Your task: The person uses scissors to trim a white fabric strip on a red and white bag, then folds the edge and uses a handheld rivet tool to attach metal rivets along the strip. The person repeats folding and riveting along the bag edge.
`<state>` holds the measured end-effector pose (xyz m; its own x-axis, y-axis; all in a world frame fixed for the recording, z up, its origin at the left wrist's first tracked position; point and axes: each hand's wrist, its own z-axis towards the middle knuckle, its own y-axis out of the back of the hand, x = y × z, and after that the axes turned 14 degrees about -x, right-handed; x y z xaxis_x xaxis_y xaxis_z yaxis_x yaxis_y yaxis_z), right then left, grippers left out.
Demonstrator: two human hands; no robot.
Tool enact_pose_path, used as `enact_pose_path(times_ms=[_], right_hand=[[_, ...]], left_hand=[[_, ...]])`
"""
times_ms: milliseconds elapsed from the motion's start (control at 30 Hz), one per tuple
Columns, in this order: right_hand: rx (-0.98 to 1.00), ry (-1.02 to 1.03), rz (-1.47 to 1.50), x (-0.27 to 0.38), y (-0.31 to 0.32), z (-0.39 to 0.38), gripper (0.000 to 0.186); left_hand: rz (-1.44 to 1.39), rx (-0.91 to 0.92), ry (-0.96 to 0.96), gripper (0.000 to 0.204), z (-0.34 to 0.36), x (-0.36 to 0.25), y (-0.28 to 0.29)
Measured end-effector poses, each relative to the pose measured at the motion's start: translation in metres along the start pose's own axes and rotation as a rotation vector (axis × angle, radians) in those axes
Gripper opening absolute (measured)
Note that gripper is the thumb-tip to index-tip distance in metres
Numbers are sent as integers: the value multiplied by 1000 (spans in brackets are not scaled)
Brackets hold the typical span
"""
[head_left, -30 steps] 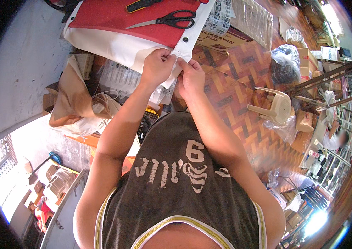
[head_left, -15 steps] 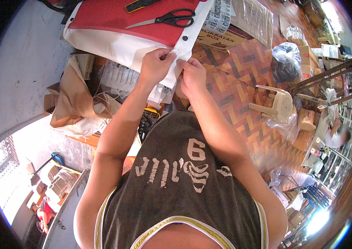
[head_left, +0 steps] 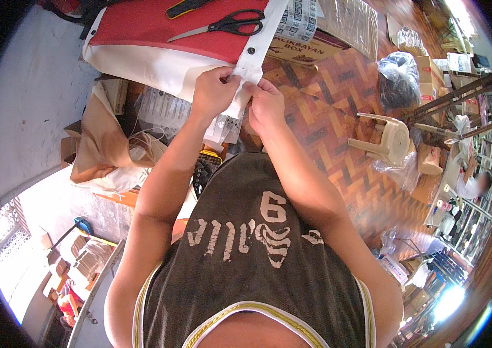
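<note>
My left hand [head_left: 214, 90] is closed on the white fabric [head_left: 164, 69] at its lower right corner, thumb curled in at the edge. Just right of it, my right hand [head_left: 266, 104] pinches the same white edge, its other fingers bent and partly hidden. The fabric carries a red panel [head_left: 141, 29] and has a black round fastener [head_left: 251, 50] on the white strip above my hands. Lying on the red panel are black-handled scissors [head_left: 217, 29], with blades pointing left, and a black-and-yellow hand tool [head_left: 182, 8] above them.
A cardboard box [head_left: 301, 49] sits beyond the fabric. Brown material [head_left: 98, 139] is heaped at left beside a wall [head_left: 31, 104]. On the parquet floor [head_left: 327, 98] at right are a beige plastic stool [head_left: 388, 139] and a bagged bundle [head_left: 396, 78]. Another person [head_left: 471, 182] is at the far right.
The fabric, the scissors on it and both my hands have shifted slightly left in the picture. My grip on the fabric's corner looks much the same.
</note>
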<state>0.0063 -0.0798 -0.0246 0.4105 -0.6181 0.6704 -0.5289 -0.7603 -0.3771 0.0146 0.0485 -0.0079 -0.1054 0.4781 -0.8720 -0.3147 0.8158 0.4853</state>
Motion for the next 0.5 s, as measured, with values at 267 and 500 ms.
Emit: enact_pose_path(times_ms=[267, 500], right_hand=[[-1, -55, 12, 1, 0, -3, 13], [16, -70, 81, -3, 0, 0, 15]], left_hand=[[12, 72, 5, 28, 0, 2, 3], [-80, -48, 48, 23, -6, 13, -1]])
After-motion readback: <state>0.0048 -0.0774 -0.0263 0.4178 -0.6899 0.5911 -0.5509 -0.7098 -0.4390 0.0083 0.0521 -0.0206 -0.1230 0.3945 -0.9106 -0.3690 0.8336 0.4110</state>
